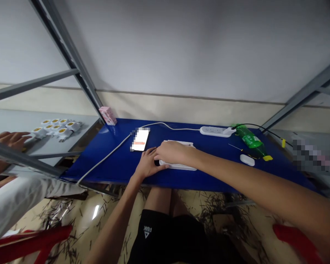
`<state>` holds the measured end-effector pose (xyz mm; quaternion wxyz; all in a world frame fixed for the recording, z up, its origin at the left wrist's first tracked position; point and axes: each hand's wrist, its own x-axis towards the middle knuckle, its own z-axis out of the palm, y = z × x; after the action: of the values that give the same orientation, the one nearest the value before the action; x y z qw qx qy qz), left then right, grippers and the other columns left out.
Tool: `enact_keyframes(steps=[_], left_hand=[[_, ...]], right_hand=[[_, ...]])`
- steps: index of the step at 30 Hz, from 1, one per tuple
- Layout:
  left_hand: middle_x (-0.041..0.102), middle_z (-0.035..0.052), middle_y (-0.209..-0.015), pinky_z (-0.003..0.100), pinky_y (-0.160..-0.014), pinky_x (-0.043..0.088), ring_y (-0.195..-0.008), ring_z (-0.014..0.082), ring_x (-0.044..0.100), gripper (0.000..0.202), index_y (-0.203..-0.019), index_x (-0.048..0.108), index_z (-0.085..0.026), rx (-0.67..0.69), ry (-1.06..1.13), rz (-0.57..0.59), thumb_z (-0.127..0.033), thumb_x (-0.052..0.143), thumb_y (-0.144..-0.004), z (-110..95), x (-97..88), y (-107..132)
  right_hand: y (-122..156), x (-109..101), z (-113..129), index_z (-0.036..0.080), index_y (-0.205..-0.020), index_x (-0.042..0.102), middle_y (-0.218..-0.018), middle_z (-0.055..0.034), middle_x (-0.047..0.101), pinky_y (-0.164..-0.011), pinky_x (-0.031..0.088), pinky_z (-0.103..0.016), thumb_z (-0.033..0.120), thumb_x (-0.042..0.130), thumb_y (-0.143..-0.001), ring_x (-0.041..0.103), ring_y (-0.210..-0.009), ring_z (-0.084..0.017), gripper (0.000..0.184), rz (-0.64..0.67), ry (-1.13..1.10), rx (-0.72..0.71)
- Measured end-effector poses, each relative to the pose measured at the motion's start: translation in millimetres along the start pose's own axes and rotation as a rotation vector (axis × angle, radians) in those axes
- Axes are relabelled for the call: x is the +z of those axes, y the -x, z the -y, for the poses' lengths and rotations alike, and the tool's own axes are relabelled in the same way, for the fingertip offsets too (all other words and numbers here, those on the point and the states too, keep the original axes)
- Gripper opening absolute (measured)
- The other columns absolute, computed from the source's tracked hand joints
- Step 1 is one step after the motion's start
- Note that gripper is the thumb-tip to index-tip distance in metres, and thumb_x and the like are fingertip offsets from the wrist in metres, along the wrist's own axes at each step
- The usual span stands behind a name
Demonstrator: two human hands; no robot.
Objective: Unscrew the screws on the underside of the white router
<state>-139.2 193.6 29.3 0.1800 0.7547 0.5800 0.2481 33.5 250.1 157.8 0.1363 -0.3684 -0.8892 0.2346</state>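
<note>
closest in, black shorts (165, 238) show below the bench's front edge, and red plastic stool legs (294, 242) sit low on either side above a floor strewn with dark scraps (63, 227). the hands are together on a white plastic casing (178, 166) lying on the blue bench (118, 172): the left hand (147, 165) is at its near left corner and the right hand (172, 152) lies over its top, though i cannot tell whether either is clamped on it. just left of the casing lies a phone (140, 140), its screen lit and partly blurred, beside a white cable (107, 154). to the right are a small screwdriver (235, 147), a white oval case (246, 160) and a green bottle (250, 140) lying on its side. farther back are a white power strip (214, 131) and a pink box (107, 116). on a grey shelf at the left, another person's hand (11, 140) is near a cluster of white lamp sockets (57, 128).
</note>
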Motion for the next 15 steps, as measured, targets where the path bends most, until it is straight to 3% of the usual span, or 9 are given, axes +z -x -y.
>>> enact_keyframes(steps=[4,8,12,15], left_hand=[[0.079,0.0147,-0.163,0.064,-0.140,0.047,-0.163,0.0463,0.061,0.066,-0.142,0.083,-0.026,-0.011,-0.012,0.000,-0.068,0.096,-0.093,-2.1,-1.5,-1.1],[0.079,0.0140,-0.163,0.063,-0.138,0.048,-0.162,0.0461,0.062,0.066,-0.144,0.082,-0.027,-0.011,-0.005,-0.016,-0.066,0.097,-0.093,-1.9,-1.3,-1.2],[0.076,0.0146,-0.168,0.062,-0.140,0.047,-0.166,0.0458,0.059,0.074,-0.150,0.081,-0.027,0.002,0.009,-0.016,-0.069,0.097,-0.092,-0.5,-0.9,-1.3],[0.077,0.0144,-0.168,0.061,-0.140,0.046,-0.166,0.0453,0.058,0.079,-0.154,0.078,-0.026,0.004,0.010,-0.002,-0.072,0.096,-0.093,-0.4,-1.5,-1.5]], right_hand=[[7.9,-10.9,14.0,0.023,-0.086,0.081,-0.079,-0.0041,0.078,-0.073,0.039,-0.034,0.006,0.076,-0.092,0.062,-0.072,-0.021,0.020,0.139,0.189,0.005],[10.3,-19.8,22.2,0.019,-0.099,0.084,-0.104,-0.0114,0.086,-0.077,0.044,-0.034,0.009,0.070,-0.096,0.072,-0.090,-0.025,0.018,0.216,0.292,-0.018],[9.2,-25.4,22.3,0.019,-0.094,0.082,-0.092,-0.0098,0.082,-0.070,0.038,-0.033,0.012,0.065,-0.105,0.064,-0.074,-0.021,0.022,0.266,0.354,0.048],[8.1,-27.4,19.2,0.019,-0.090,0.082,-0.083,-0.0063,0.078,-0.069,0.037,-0.032,0.006,0.065,-0.102,0.060,-0.068,-0.019,0.024,0.310,0.351,0.031]])
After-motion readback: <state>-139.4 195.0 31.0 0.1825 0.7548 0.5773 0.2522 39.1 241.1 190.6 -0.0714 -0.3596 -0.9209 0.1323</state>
